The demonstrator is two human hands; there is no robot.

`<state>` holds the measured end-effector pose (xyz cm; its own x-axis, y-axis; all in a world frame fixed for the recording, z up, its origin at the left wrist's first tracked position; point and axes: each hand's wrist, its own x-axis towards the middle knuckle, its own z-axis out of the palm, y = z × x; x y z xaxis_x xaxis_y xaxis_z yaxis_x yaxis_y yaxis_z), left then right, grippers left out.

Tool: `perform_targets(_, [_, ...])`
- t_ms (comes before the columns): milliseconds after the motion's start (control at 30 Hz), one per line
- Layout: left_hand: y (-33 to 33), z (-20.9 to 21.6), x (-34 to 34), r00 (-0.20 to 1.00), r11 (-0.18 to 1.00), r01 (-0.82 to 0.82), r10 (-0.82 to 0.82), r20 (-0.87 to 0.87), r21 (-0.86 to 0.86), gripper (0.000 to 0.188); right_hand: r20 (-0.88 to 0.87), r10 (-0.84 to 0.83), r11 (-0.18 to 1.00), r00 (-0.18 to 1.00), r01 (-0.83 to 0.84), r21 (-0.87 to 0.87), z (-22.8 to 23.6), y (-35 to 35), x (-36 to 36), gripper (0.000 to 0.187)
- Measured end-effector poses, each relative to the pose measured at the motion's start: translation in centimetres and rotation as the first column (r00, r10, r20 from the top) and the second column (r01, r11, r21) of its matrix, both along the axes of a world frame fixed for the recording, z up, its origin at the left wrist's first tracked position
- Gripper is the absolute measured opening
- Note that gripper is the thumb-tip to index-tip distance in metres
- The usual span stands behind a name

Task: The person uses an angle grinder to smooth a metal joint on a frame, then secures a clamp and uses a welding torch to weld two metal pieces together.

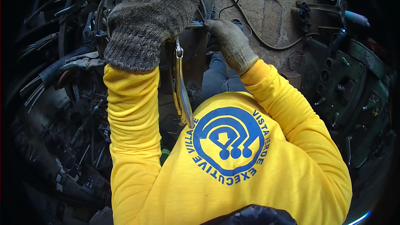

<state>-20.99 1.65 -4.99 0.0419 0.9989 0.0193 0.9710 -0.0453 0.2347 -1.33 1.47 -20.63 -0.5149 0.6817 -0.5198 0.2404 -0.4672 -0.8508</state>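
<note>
My left hand (pixel 152 21), in a thick dark grey knit glove, is curled over the worktop edge; its fingertips and whatever is under them are hidden. Close beside it, my right hand (pixel 232 43), in a lighter grey glove, has its fingers pressed together at the end of a small metal piece (pixel 195 25). Below the left glove hang the long shiny handles of what look like locking pliers (pixel 181 85); the glove covers their jaws. A dark metal worktop (pixel 187 64) lies between the hands.
Tools and clamps (pixel 85 62) crowd the left side, with metal scraps (pixel 83 141) below. A cable (pixel 266 43) with a copper-coloured tip crosses the worn concrete floor (pixel 260 0). To the right stands a green machine (pixel 343 87) with knobs and levers, near a light-blue-ended tool (pixel 356 18).
</note>
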Motion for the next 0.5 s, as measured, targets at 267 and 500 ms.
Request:
perform_targets(267, [1.9,-1.1,-0.6,0.999,0.954,-0.03,0.04,0.028,-0.298,0.029,-0.311,-0.203,0.794,0.929,-0.03,-0.607,1.9,1.7,1.4,0.052])
perform_targets(500, [0.4,-3.2,-1.0,0.998,0.987,-0.07,0.068,-0.018,-0.143,0.023,-0.123,-0.378,0.833,0.918,0.279,-0.478,2.0,4.2,3.8,0.065])
